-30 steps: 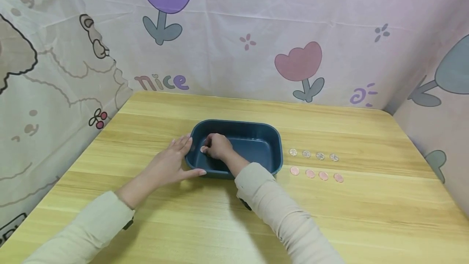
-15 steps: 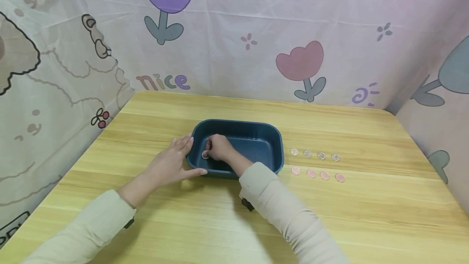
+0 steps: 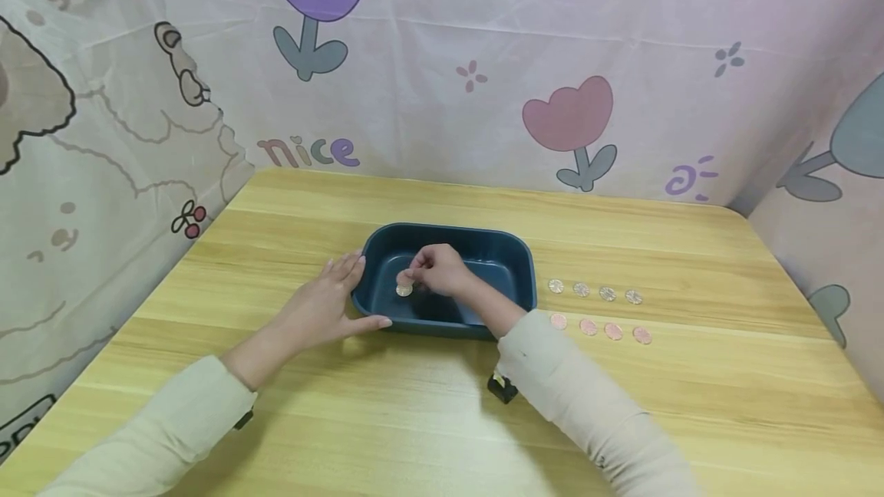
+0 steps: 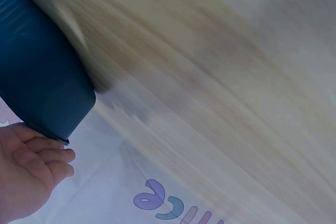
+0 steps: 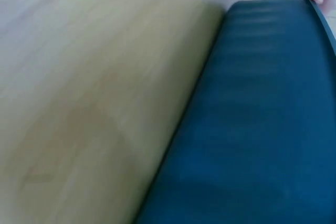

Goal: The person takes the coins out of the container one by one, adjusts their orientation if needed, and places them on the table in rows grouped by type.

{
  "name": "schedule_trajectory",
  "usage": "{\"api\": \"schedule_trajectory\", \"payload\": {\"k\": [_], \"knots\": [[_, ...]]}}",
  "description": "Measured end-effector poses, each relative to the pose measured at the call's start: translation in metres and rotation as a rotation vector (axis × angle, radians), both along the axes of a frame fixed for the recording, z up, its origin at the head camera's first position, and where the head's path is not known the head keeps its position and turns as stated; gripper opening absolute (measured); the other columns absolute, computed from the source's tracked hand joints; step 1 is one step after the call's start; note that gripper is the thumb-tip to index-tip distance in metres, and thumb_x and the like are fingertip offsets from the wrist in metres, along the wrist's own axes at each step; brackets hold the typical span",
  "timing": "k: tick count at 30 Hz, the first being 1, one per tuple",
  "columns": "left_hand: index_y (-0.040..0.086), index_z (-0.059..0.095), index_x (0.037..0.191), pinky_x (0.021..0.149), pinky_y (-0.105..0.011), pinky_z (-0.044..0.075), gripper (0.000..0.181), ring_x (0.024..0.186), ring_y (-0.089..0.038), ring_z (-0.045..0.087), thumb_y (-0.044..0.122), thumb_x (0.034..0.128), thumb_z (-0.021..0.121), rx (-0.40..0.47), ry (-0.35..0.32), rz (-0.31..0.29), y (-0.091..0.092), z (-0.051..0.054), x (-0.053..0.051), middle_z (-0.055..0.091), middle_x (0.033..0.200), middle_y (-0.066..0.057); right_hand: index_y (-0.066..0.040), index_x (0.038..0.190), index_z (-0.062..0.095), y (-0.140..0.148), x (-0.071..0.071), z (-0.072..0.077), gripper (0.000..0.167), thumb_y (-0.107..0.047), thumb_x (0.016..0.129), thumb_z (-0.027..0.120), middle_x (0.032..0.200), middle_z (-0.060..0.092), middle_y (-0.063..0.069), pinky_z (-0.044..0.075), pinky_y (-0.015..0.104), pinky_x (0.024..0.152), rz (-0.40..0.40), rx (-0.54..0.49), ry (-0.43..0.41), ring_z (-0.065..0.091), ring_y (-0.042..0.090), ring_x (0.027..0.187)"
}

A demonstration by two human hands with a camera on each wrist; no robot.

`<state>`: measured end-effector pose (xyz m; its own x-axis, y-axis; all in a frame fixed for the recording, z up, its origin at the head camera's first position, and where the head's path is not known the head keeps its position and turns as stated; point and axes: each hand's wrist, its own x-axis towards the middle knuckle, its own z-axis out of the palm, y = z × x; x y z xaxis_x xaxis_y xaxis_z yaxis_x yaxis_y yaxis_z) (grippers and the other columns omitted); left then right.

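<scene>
A dark blue rectangular box [image 3: 483, 332] stands on the table in the head view. My left hand [image 3: 314, 313] rests at its left end, fingers on the left rim and thumb along the near rim. In the left wrist view those fingers [image 4: 55, 156] touch the rim. Inside the box, my right hand [image 3: 442, 271] pinches a pinkish coin [image 3: 404, 278] between thumb and fingertips. Just below it shows a silvery coin [image 3: 404, 291]; I cannot tell whether it lies on the floor or is held. The right wrist view shows mostly the box's outer wall [image 5: 252, 119].
Right of the box lie two rows of coins: several silvery coins [image 3: 582, 290] behind and several pinkish coins [image 3: 588, 327] in front. Wooden table [image 3: 387, 413] surrounds the box. A printed cloth [image 3: 428, 113] hangs behind the table's back edge.
My right hand has moved right and slightly up from the left end of the box, with its coin. A silvery coin now shows beneath the pinkish one. My left hand stays put.
</scene>
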<state>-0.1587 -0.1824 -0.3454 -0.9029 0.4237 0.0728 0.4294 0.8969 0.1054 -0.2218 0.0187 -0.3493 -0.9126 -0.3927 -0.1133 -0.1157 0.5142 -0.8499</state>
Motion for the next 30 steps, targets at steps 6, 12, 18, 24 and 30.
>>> {"api": "schedule_trajectory", "payload": {"k": [6, 12, 18, 24, 30], "knots": [[-0.008, 0.034, 0.138, 0.112, -0.051, 0.026, 0.101, 0.137, -0.039, 0.030, 0.066, 0.0748, 0.060, 0.007, -0.014, 0.012, 0.001, 0.000, 0.000, 0.029, 0.148, -0.026, 0.000, 0.083, 0.064, 0.024, 0.001, 0.001, 0.015, -0.014, 0.087, 0.064, 0.075, 0.065, 0.018, 0.049, 0.022, 0.053, -0.049, -0.049, -0.020, 0.059, 0.018, 0.061], [-0.009, 0.034, 0.138, 0.112, -0.051, 0.027, 0.101, 0.137, -0.039, 0.029, 0.066, 0.0747, 0.060, 0.016, -0.016, 0.019, 0.002, 0.001, 0.001, 0.028, 0.148, -0.025, -0.001, 0.084, 0.063, 0.041, 0.007, 0.008, 0.016, -0.017, 0.086, 0.066, 0.074, 0.065, 0.016, 0.052, 0.029, 0.058, -0.104, -0.085, -0.069, 0.058, 0.020, 0.062], [-0.009, 0.035, 0.138, 0.112, -0.051, 0.026, 0.102, 0.137, -0.039, 0.029, 0.066, 0.0744, 0.061, 0.012, -0.012, 0.017, 0.002, 0.001, 0.001, 0.029, 0.148, -0.026, -0.001, 0.087, 0.063, 0.056, 0.012, 0.013, 0.018, -0.019, 0.086, 0.067, 0.071, 0.063, 0.012, 0.054, 0.027, 0.061, -0.141, -0.094, -0.063, 0.060, 0.027, 0.068], [-0.009, 0.035, 0.138, 0.112, -0.050, 0.026, 0.101, 0.137, -0.039, 0.029, 0.066, 0.0747, 0.060, 0.004, -0.006, 0.013, 0.001, 0.001, 0.001, 0.029, 0.148, -0.025, 0.002, 0.090, 0.062, 0.074, 0.020, 0.020, 0.017, -0.015, 0.089, 0.062, 0.076, 0.064, 0.017, 0.055, 0.030, 0.064, -0.151, -0.128, -0.029, 0.061, 0.028, 0.069], [-0.009, 0.035, 0.138, 0.112, -0.050, 0.026, 0.101, 0.136, -0.039, 0.030, 0.065, 0.0747, 0.060, 0.013, -0.003, 0.009, 0.001, 0.001, 0.001, 0.029, 0.148, -0.025, 0.005, 0.094, 0.058, 0.101, 0.026, 0.023, 0.016, -0.012, 0.092, 0.057, 0.079, 0.062, 0.010, 0.052, 0.022, 0.062, -0.166, -0.170, -0.050, 0.057, 0.017, 0.066]]}}
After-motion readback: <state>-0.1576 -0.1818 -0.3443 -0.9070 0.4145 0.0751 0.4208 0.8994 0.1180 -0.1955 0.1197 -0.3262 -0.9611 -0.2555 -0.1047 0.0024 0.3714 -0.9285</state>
